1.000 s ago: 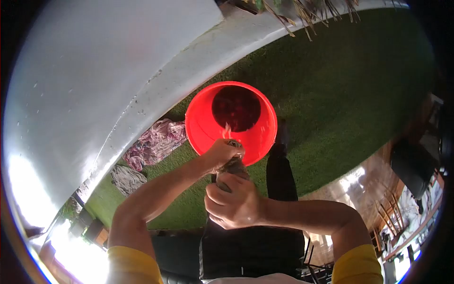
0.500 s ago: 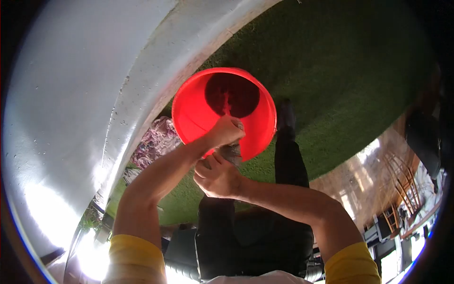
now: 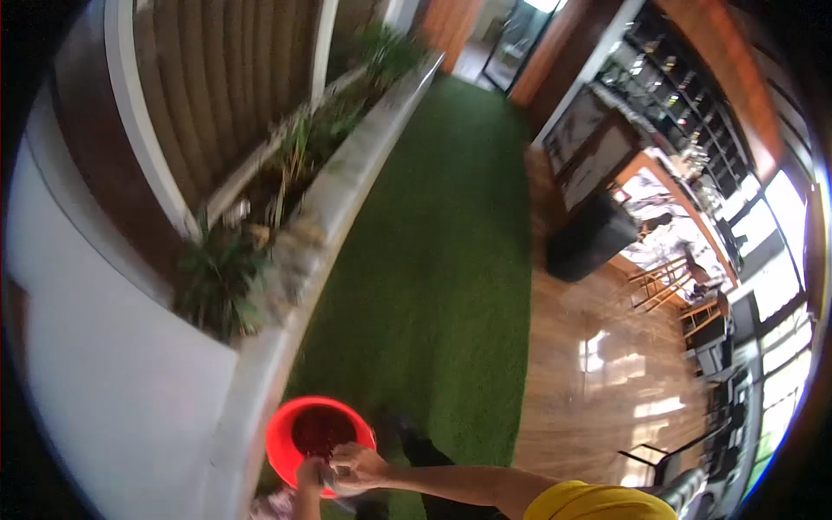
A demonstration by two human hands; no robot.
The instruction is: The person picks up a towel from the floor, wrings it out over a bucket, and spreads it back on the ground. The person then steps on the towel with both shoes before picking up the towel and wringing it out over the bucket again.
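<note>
A red bucket (image 3: 279,446) stands on the green turf at the bottom of the view, with dark liquid (image 3: 322,430) inside. Over its near rim, my left hand (image 3: 308,474) and my right hand (image 3: 358,469) are close together, both closed. Between them they grip a small greyish cloth (image 3: 328,475), mostly covered by my fingers and blurred. Beside the bucket, a pinkish patterned bundle (image 3: 276,505) shows partly at the bottom edge.
A planter ledge (image 3: 368,156) with plants (image 3: 221,282) runs along the left. Green turf (image 3: 433,251) stretches towards a doorway (image 3: 494,52). On the wooden floor (image 3: 598,373) to the right are a black bin (image 3: 592,236) and wooden stools (image 3: 663,282).
My view has swung up and forward, so the bucket and hands now appear lower and smaller. The planter, doorway and room have come into view. My hands still grip the cloth together.
</note>
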